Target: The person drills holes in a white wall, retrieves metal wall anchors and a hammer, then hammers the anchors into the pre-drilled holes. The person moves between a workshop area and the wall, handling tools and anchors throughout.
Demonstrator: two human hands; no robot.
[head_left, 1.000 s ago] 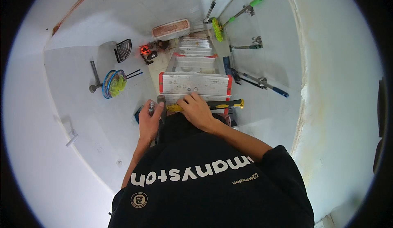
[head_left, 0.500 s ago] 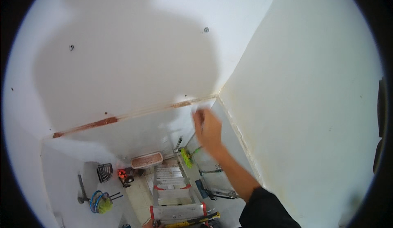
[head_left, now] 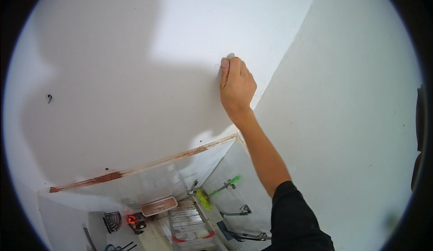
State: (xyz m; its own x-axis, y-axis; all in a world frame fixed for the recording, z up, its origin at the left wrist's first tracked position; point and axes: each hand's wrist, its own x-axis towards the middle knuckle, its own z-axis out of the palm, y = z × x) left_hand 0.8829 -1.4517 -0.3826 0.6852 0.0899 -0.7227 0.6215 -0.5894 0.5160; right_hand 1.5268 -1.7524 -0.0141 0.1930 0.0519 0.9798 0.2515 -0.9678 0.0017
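My right hand [head_left: 237,86] is raised against the white wall, on a black-sleeved arm [head_left: 295,215] that comes up from the lower right. Thumb and fingers are pinched together. A small greyish bit [head_left: 231,56] shows just past the fingertips, too little of it to name. The fingers cover the spot where they meet the wall. Off to the left, a small metal hook or anchor [head_left: 49,98] sticks out of the same wall. My left hand is out of view.
Below runs a ledge with a reddish-brown strip [head_left: 101,179]. Far down stand a stepladder [head_left: 187,221], a long planter-like box [head_left: 159,206], an orange-and-black tool [head_left: 135,221], a yellow-green brush head [head_left: 204,198] and wall brackets [head_left: 237,213]. A side wall [head_left: 343,116] rises on the right.
My right hand has gone up from the ledge corner to the wall, where a metal anchor showed before. The view has tilted up; my left hand and a yellow-black handle have left the lower edge.
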